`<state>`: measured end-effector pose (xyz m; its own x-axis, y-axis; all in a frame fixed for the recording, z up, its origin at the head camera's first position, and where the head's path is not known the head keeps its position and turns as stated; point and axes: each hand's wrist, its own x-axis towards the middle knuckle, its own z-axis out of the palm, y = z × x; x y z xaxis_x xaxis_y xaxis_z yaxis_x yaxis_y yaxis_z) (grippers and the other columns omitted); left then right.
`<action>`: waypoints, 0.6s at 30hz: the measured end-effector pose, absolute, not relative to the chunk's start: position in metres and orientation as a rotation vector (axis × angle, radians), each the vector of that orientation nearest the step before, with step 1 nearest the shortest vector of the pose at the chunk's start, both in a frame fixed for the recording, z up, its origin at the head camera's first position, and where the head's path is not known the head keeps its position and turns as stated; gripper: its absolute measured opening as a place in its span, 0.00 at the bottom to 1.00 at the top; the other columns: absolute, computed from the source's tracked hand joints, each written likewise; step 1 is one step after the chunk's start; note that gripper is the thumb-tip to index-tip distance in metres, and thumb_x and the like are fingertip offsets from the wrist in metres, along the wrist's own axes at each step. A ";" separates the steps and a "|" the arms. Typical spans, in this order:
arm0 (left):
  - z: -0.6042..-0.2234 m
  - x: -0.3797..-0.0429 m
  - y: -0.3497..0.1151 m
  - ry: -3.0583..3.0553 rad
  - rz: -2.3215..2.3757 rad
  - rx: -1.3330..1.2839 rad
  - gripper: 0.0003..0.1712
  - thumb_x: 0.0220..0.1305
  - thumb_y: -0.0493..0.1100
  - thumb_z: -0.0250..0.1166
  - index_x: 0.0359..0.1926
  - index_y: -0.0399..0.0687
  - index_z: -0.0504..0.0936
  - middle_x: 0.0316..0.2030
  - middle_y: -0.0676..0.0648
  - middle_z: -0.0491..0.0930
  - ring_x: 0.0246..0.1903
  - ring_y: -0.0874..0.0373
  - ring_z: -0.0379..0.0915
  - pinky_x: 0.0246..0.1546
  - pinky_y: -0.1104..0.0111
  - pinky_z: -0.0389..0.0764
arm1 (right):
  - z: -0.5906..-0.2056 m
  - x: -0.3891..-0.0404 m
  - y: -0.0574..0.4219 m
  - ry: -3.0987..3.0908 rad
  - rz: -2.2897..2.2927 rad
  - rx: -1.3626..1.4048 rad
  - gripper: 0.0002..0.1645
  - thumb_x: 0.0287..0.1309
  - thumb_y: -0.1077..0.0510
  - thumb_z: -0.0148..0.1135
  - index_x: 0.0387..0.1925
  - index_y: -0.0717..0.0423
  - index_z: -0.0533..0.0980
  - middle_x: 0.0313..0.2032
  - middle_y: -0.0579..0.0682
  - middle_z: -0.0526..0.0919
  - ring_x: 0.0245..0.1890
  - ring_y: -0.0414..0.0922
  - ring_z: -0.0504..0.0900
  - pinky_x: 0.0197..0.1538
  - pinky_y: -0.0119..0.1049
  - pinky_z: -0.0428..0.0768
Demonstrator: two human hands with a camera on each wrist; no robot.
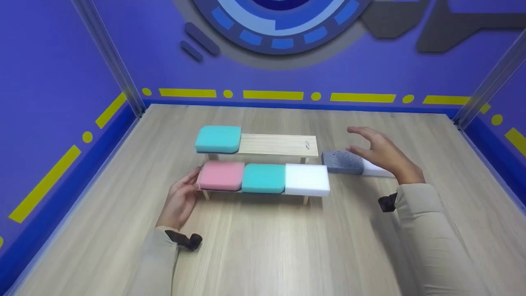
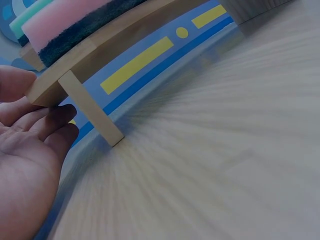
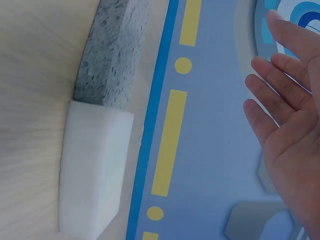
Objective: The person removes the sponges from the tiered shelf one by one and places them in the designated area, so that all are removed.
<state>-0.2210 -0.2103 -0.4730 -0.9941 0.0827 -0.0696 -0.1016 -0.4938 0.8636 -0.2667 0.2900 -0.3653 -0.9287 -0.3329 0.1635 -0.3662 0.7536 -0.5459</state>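
My left hand (image 1: 181, 201) holds the left end of a small wooden stand (image 2: 95, 57), thumb at the board's end and fingers beneath it. Along this front board sit a pink sponge (image 1: 222, 175) with a dark scouring underside, a teal sponge (image 1: 264, 178) and a white sponge block (image 1: 307, 179), side by side. Behind it, a second wooden board (image 1: 275, 144) on legs carries another teal sponge (image 1: 218, 139) at its left end. My right hand (image 1: 384, 153) hovers with fingers spread and nothing in it, above a grey pumice-like block (image 1: 342, 161) and a white block (image 3: 92, 170).
The grey and white blocks lie end to end on the wood-grain tabletop (image 1: 263, 250), right of the stands. Blue printed panels (image 1: 279, 78) enclose the back and both sides. Whether the two boards are joined, I cannot tell.
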 end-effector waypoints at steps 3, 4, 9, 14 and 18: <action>-0.473 -0.221 -0.210 1.524 2.629 -0.020 0.37 0.62 0.22 0.43 0.72 0.28 0.46 0.75 0.38 0.46 0.74 0.52 0.42 0.71 0.68 0.55 | -0.361 -0.268 0.284 -2.895 0.932 0.570 0.37 0.63 0.45 0.59 0.68 0.58 0.64 0.67 0.60 0.67 0.70 0.60 0.60 0.68 0.61 0.59; -0.472 -0.221 -0.210 1.530 2.624 -0.013 0.37 0.62 0.22 0.43 0.72 0.28 0.46 0.75 0.38 0.46 0.74 0.51 0.42 0.70 0.69 0.58 | -0.360 -0.268 0.282 -2.896 0.945 0.565 0.37 0.63 0.45 0.59 0.68 0.58 0.64 0.67 0.59 0.67 0.70 0.59 0.60 0.69 0.60 0.60; -0.473 -0.221 -0.211 1.559 2.612 0.018 0.37 0.61 0.22 0.43 0.72 0.27 0.46 0.75 0.37 0.45 0.74 0.51 0.42 0.57 0.79 0.70 | -0.356 -0.271 0.272 -2.899 0.991 0.544 0.35 0.63 0.47 0.60 0.67 0.56 0.66 0.67 0.57 0.68 0.70 0.57 0.60 0.69 0.59 0.60; -0.473 -0.221 -0.210 1.558 2.614 0.014 0.37 0.62 0.22 0.44 0.72 0.28 0.47 0.75 0.37 0.46 0.74 0.51 0.42 0.68 0.71 0.62 | -0.351 -0.273 0.262 -2.923 0.971 0.548 0.34 0.63 0.48 0.60 0.67 0.55 0.65 0.67 0.56 0.68 0.71 0.56 0.60 0.70 0.58 0.59; -0.474 -0.221 -0.210 1.552 2.618 0.021 0.35 0.63 0.23 0.43 0.72 0.28 0.47 0.75 0.37 0.46 0.74 0.51 0.42 0.73 0.63 0.49 | -0.346 -0.274 0.255 -2.919 0.992 0.581 0.35 0.63 0.47 0.60 0.67 0.55 0.65 0.67 0.56 0.68 0.71 0.56 0.60 0.70 0.59 0.59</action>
<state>-0.2214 -0.2101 -0.4740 -0.9951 0.0911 -0.0384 -0.0773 -0.4760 0.8760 -0.2742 0.2548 -0.3464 -0.9315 -0.3429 0.1217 -0.3460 0.7316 -0.5874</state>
